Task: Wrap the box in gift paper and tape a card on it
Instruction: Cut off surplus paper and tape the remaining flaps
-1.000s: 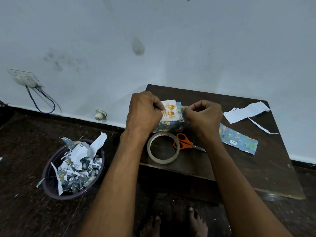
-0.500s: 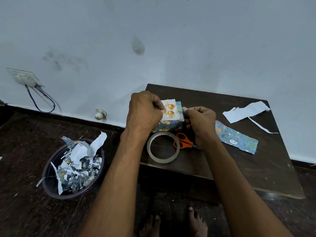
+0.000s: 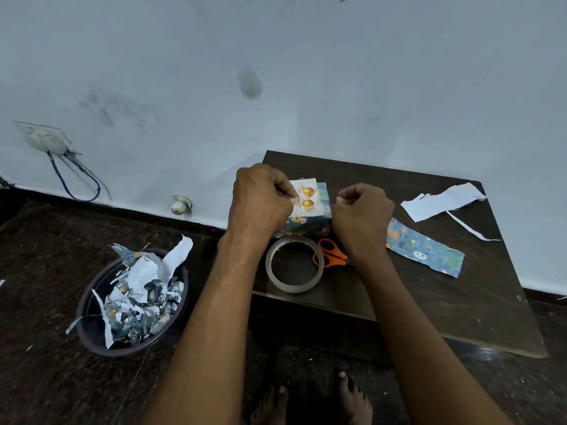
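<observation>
The box (image 3: 306, 226), wrapped in blue patterned gift paper, stands on the low dark table (image 3: 429, 302). On its top lies a white card (image 3: 308, 197) with orange balls. My left hand (image 3: 260, 200) pinches the card's left edge and covers the box's left side. My right hand (image 3: 362, 216) is curled beside the box's top right corner, fingertips pinched together on what looks like a small strip of clear tape. Just in front of the box lie the tape roll (image 3: 294, 263) and the orange-handled scissors (image 3: 329, 256), partly under my right wrist.
A blue gift paper offcut (image 3: 426, 248) and white paper scraps (image 3: 441, 200) lie on the table's right half. A dark basin (image 3: 92, 326) full of paper scraps stands on the floor at the left. The wall runs close behind the table. My bare feet (image 3: 310, 403) are below.
My right hand has shifted slightly, first down towards the scissors, then a little to the right of the box's corner. My left hand and the card have stayed put.
</observation>
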Demonstrator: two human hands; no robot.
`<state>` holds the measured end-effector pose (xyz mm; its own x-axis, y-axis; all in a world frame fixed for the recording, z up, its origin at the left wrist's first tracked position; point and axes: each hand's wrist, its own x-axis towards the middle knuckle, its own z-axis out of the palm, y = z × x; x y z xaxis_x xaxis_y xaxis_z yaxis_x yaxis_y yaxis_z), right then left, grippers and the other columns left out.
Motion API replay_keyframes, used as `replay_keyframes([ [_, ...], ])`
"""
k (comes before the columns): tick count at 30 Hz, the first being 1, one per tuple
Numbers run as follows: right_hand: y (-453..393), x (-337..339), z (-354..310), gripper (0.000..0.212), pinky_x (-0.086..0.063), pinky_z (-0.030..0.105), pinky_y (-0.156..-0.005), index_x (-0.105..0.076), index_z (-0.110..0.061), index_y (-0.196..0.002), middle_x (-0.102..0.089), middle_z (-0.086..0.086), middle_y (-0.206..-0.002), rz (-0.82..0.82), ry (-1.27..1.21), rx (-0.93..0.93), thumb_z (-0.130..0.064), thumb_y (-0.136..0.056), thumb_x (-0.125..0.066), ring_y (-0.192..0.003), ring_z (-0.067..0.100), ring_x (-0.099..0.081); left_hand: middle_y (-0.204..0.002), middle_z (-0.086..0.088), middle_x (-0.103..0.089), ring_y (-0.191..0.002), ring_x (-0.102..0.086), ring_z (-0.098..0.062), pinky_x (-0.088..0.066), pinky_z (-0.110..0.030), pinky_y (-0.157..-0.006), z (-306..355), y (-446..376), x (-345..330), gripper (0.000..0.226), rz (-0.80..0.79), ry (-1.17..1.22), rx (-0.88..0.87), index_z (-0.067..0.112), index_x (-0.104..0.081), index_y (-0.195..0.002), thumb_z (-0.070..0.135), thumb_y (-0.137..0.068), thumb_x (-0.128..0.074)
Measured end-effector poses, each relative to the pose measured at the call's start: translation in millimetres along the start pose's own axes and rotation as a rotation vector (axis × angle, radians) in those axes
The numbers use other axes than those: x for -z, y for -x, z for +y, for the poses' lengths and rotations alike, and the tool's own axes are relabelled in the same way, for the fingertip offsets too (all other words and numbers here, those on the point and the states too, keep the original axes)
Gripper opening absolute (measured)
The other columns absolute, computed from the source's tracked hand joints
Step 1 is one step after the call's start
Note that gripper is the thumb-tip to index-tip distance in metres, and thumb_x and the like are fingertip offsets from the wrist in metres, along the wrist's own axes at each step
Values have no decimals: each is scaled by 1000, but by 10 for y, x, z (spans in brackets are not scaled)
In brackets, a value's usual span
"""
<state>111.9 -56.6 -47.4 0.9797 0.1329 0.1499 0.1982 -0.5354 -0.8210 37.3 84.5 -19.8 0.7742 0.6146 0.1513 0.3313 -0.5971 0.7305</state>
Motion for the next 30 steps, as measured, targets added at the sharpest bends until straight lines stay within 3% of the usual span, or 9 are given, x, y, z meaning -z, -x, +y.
replay_keyframes([
  [3,71,-40,-113,2,-41,8,-67,-71,-13,-90,-67,-4,-85,67,-36,41,-15,-91,-70,-82,10,-62,-93,-1,-75,-87,-65,-9,-55,-22,-77,31,12,12,9,2,12,11,14,-81,-78,6,-77,-85],
  [8,104,-122,-119,28,-47,23,-68,-62,-16,-102,-64,-1,-93,-45,-178,-96,-31,-86,-79,-89,14,-62,-93,-1,-75,-80,-63,-9,-56,-22,-74,56,31,19,8,0,4,17,14,-81,-78,8,-78,-86],
  [13,95,-128,-72,36,-46,26,-68,-58,-19,-99,-62,-1,-92,-61,-210,-95,-35,-79,-84,-93,18,-61,-68,16,-59,-72,-63,-8,-47,-11,-63,54,19,57,11,-10,2,41,15,-80,-76,5,-75,-86],
  [17,90,-164,-40,41,-53,34,-74,-56,-21,-97,-64,1,-94,-66,-213,-119,-40,-76,-86,-96,22,-62,-78,5,-70,-71,-62,-8,-46,-11,-62,56,15,75,11,-23,-6,65,13,-80,-77,4,-75,-85],
  [19,75,-171,-51,40,-51,32,-71,-56,-23,-97,-63,2,-96,-59,-199,-112,-37,-76,-87,-95,21,-61,-80,3,-71,-71,-62,-7,-46,-9,-61,42,13,89,14,-13,2,79,13,-79,-76,1,-75,-84],
  [24,97,-197,-133,21,-41,17,-64,-66,-22,-87,-59,3,-93,-15,-126,136,-13,-76,-81,-76,7,-53,-82,6,-73,-82,-64,-5,-38,-2,-60,3,14,167,15,45,-14,72,12,-80,-75,-3,-75,-80],
  [26,142,-240,-147,15,-42,21,-65,-74,-18,-84,-61,3,-87,-1,-75,276,-4,-78,-72,-77,13,-56,-78,14,-69,-82,-63,-3,-36,1,-59,-13,13,186,18,57,-17,67,12,-79,-71,-5,-73,-78],
  [30,143,-265,-134,15,-43,30,-69,-78,-17,-88,-64,4,-85,-13,85,404,-5,-82,-69,-85,21,-54,-62,18,-59,-61,-56,1,-37,3,-52,-41,14,210,19,88,-34,84,11,-78,-68,-7,-70,-74],
])
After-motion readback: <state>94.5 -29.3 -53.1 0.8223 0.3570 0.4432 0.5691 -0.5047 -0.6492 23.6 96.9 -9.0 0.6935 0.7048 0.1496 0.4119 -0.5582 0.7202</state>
